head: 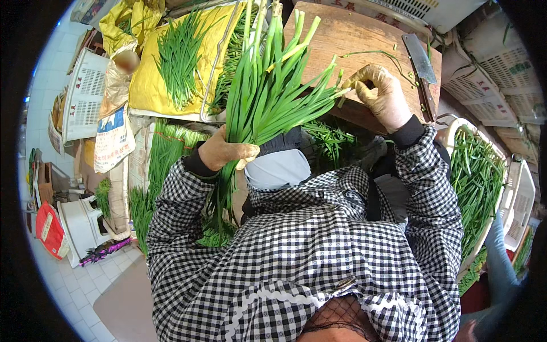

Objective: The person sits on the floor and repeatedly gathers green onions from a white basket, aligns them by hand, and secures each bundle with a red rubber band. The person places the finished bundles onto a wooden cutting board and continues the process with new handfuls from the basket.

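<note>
My left hand, in a tan glove, grips a bunch of flat-leaved green stalks, which look like Chinese chives or green garlic. Their pale stem ends point away from me and to the right, while the leaf tips hang below my fist. At the bunch's right side, my gloved right hand pinches a pale stem end between thumb and forefinger. Behind that hand is a wooden board. A cleaver with a dark handle rests along its right side, near a loose green stalk and small trimmings.
Loose chives lie on a yellow sack at upper left, beside a bent metal rod. Banded bundles stand by my left arm. A filled basket sits at right, near another person's leg. White crates line the right.
</note>
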The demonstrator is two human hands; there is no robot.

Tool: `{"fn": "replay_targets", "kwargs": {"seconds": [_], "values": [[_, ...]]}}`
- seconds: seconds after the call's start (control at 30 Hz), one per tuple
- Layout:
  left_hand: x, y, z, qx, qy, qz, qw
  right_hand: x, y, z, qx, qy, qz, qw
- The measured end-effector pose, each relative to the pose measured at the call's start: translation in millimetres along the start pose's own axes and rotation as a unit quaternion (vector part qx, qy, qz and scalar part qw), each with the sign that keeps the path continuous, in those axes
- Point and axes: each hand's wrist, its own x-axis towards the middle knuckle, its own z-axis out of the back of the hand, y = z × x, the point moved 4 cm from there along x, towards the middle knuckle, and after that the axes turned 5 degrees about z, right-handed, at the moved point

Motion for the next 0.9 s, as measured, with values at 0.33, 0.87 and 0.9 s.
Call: {"fn": "replay_targets", "kwargs": {"seconds": [0.33, 0.87, 0.9], "values": [[-0.9, -15.3, -12.1, 0.017, 0.032, -0.063, 0.997, -18.7, -9.2, 31.4, 0.164, 0.025, -0.193, 0.967], [15.6, -1.0, -20.1, -0.028, 0.082, 0.027, 0.996, -25.1, 17.1, -8.3, 0.464, 0.004, -0.24, 0.853], [17.1, 1.9, -18.9, -0.023, 0.086, 0.028, 0.996, -25.8, 18.5, -8.0, 0.462, 0.0, -0.242, 0.853]]}}
